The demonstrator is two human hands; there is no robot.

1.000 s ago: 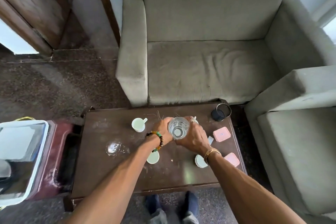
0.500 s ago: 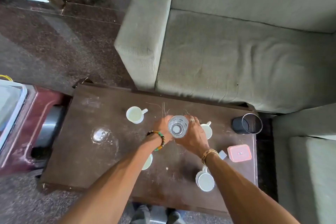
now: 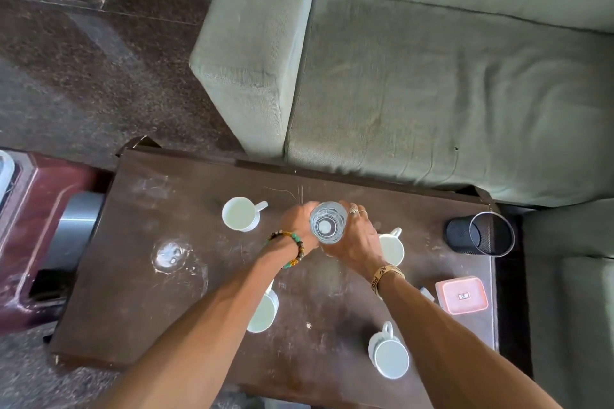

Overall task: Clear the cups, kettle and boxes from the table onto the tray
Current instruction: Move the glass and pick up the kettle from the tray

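Vessel of clear glass gripped near the far edge of the table
Left hand and right hand both curl round its sides; four white cups stand upright around it on the tabletop; a pink box lies by the right edge

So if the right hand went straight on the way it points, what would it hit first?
The right hand grips the glass, so that comes first. Beyond lies bare table, then probably the sofa armrest, though depth is unclear.
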